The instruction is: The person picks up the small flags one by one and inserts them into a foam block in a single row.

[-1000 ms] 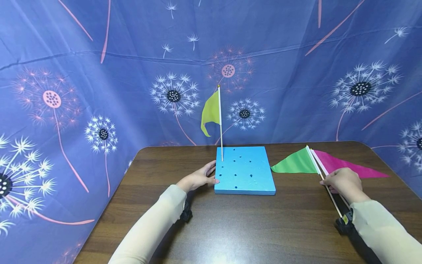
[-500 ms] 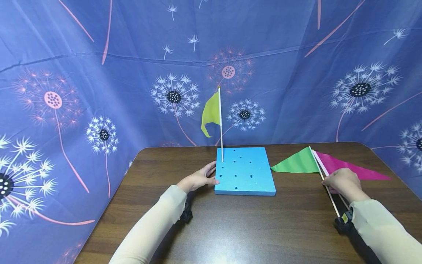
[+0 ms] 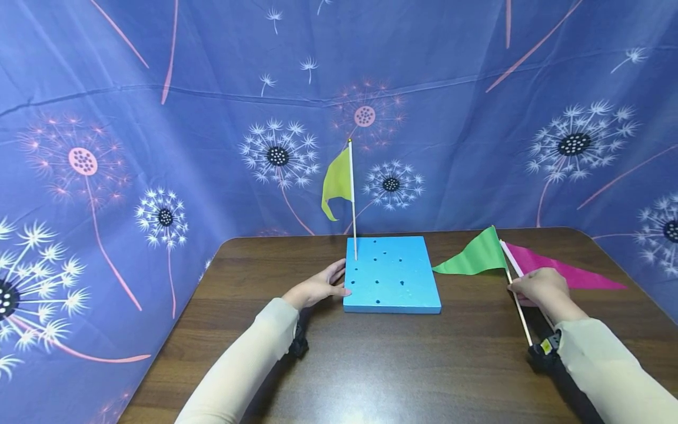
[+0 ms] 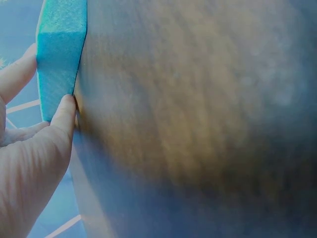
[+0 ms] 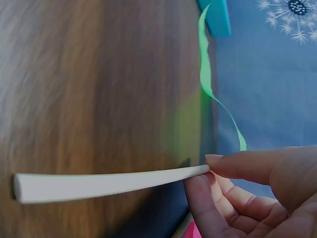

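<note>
A yellow-green flag (image 3: 337,184) stands upright, its white stick in a hole of the blue block (image 3: 392,274). My left hand (image 3: 318,287) rests against the block's left side with fingers extended; in the left wrist view its thumb and fingers (image 4: 64,114) touch the block's edges. Between thumb and fingertips, my right hand (image 3: 541,291) pinches the stick of a green flag (image 3: 479,253), whose top is raised and whose cloth points left. The right wrist view shows the pale stick (image 5: 99,187) in that pinch. A magenta flag (image 3: 567,268) lies behind and partly under the right hand.
Several small holes dot the block's top. Everything stands on a brown wooden table (image 3: 397,365). A blue dandelion-print cloth (image 3: 450,147) hangs behind the table and along its left side.
My right hand has shifted slightly left and lifted the green flag, whose tip now stands apart from the magenta flag. My left hand and the block keep their places.
</note>
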A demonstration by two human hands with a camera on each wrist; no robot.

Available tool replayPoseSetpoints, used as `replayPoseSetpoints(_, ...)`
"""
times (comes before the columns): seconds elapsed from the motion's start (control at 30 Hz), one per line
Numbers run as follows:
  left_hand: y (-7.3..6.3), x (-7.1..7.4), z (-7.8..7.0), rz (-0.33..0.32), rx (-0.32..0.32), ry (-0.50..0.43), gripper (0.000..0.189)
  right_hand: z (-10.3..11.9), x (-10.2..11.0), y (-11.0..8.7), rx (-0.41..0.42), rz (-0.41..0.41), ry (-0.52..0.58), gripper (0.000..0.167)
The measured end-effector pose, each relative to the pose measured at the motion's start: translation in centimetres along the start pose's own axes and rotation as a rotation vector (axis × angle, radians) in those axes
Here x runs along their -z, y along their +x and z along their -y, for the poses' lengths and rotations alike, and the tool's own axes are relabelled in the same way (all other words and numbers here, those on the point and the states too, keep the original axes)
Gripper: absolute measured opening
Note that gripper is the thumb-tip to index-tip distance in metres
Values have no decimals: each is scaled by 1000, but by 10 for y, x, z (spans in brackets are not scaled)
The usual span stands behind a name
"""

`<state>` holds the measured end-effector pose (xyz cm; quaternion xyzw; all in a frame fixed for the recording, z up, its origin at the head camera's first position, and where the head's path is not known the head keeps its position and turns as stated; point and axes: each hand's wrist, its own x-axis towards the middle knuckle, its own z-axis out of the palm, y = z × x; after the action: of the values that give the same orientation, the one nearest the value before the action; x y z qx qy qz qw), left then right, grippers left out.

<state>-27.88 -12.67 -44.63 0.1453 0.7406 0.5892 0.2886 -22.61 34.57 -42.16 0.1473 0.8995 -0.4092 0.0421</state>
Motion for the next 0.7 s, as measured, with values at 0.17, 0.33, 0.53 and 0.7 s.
replayPoseSetpoints(0.17,1,1,1,-7,-9,-24,91,6,-6,5,-37,21,153,28)
replayPoseSetpoints(0.33,-1,0,2,-15,-10,-31,91,12,-8,7,-32,50,253,29)
replayPoseSetpoints(0.53,-1,1,1,-12,-21,-24,90,20,-9,7,-3,79,308,33)
replayPoseSetpoints(0.7,0,1,0,-17,-31,-23,89,29,-8,5,37,93,322,35)
